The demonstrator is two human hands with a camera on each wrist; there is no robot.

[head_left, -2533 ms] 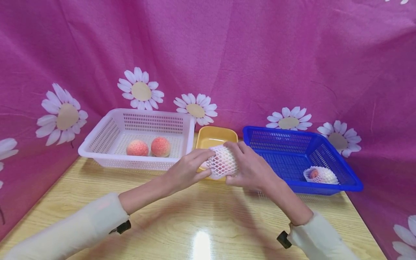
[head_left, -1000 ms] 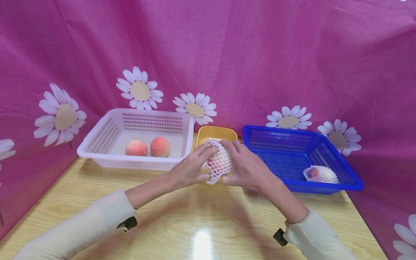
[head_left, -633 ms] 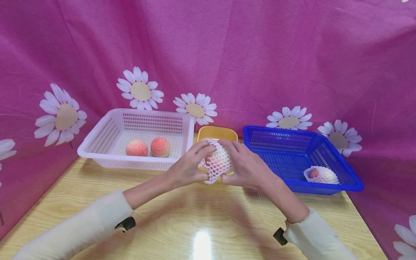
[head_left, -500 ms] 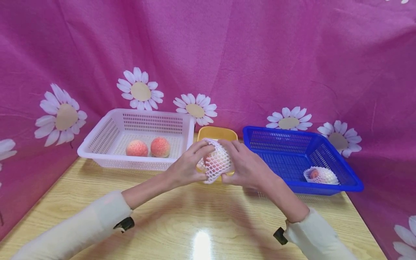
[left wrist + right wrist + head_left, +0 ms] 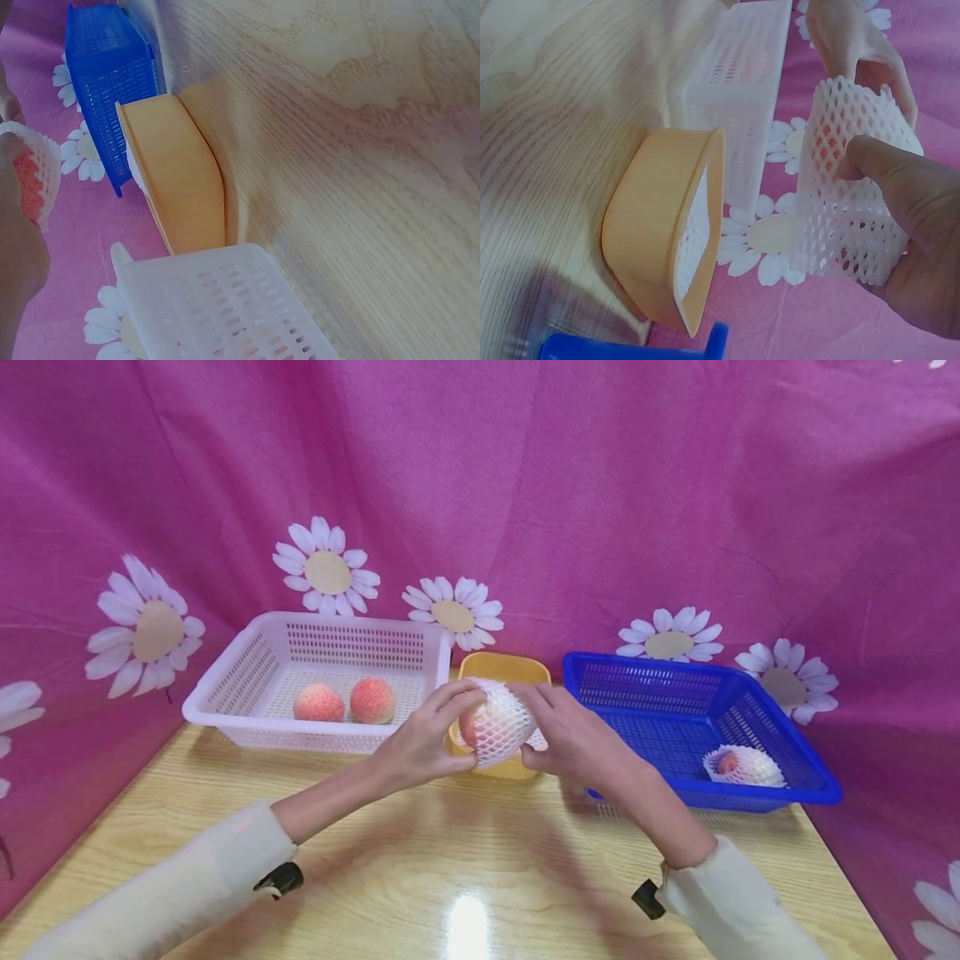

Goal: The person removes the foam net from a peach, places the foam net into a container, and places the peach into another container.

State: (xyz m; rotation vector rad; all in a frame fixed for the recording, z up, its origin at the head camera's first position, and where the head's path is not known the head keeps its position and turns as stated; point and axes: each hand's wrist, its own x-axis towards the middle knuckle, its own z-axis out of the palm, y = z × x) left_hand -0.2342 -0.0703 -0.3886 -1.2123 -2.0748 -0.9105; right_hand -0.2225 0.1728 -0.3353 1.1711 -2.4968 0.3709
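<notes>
Left hand (image 5: 420,742) and right hand (image 5: 577,737) both grip a netted peach (image 5: 501,724), red end showing at left, held above yellow tub (image 5: 510,770). White basket (image 5: 315,737), left: two bare peaches (image 5: 372,700). Blue basket (image 5: 652,739), right: second netted peach (image 5: 752,766).

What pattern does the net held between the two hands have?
The net has an open, diamond-like white mesh, clearest in the right wrist view.

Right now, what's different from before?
The net has lifted at its lower edge, and the peach now peeks out bare at its left end; earlier, mesh covered it. The left hand and right hand both kept hold. The white basket, yellow box and blue basket stayed put.
</notes>
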